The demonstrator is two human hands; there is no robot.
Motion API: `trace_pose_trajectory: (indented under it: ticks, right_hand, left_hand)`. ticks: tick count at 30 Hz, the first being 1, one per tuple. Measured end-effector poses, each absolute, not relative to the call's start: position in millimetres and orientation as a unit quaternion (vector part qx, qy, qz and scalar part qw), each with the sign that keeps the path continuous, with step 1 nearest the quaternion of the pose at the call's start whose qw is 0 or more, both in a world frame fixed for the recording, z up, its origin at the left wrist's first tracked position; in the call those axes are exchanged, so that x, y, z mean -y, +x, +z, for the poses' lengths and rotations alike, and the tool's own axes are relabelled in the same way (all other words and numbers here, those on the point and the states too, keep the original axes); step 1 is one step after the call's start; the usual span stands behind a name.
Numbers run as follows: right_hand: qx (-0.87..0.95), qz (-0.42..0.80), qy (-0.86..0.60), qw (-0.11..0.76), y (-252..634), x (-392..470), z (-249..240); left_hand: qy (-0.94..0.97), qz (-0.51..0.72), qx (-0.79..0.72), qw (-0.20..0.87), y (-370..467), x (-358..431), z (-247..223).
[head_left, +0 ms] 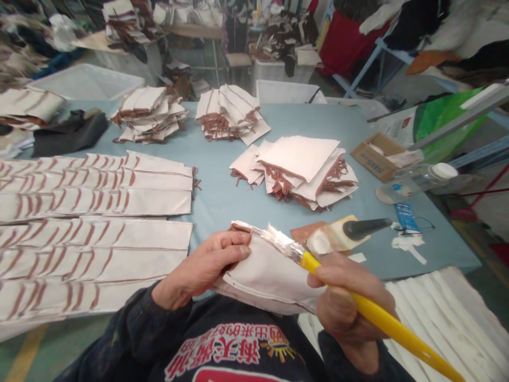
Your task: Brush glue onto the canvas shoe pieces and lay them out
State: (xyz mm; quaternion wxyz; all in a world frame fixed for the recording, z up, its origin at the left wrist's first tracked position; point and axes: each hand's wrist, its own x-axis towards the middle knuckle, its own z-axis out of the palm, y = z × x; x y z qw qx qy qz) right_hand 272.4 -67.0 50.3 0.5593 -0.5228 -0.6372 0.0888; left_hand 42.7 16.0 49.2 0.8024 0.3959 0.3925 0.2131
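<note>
Close to my body, my left hand [210, 263] pinches the left end of a cream fabric piece [274, 270] with a brown edge. My right hand [350, 302] grips a brush with a yellow handle [382, 318], its fingers wrapped round it. The brush's whitish, clumped bristles [278, 237] are at the upper edge of the fabric piece. Just beyond the brush lies a pale container [334, 233] with a dark handle-like part across it, beside a brown scrap [304, 232].
Overlapping cream pieces with brown strips [95, 191] cover the table's left side. A stack of cream pieces [300, 156] lies beyond my hands. A cardboard box [376, 159] and a clear jar [417, 183] stand at the right. White padded strips [449, 318] lie at lower right.
</note>
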Motion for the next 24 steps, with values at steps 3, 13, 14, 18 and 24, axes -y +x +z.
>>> trace_pose_trajectory:
  ticks: [3, 13, 14, 18, 24]
  right_hand:
    - [0.718, 0.052, -0.441, 0.536, 268, 60, 52]
    - [0.656, 0.022, -0.485, 0.578, 261, 49, 38]
    - [0.627, 0.003, -0.503, 0.595, 261, 46, 35]
    - [0.595, -0.008, -0.557, 0.580, 256, 33, 26]
    - [0.641, -0.020, -0.574, 0.510, 242, 24, 12]
  left_hand:
    - [0.395, 0.216, -0.392, 0.802, 43, -17, 51]
    - [0.367, 0.236, -0.371, 0.820, 46, -18, 46]
    - [0.363, 0.238, -0.369, 0.822, 46, -18, 45]
    - [0.366, 0.243, -0.365, 0.821, 46, -17, 45]
    - [0.394, 0.225, -0.357, 0.816, 46, -14, 46]
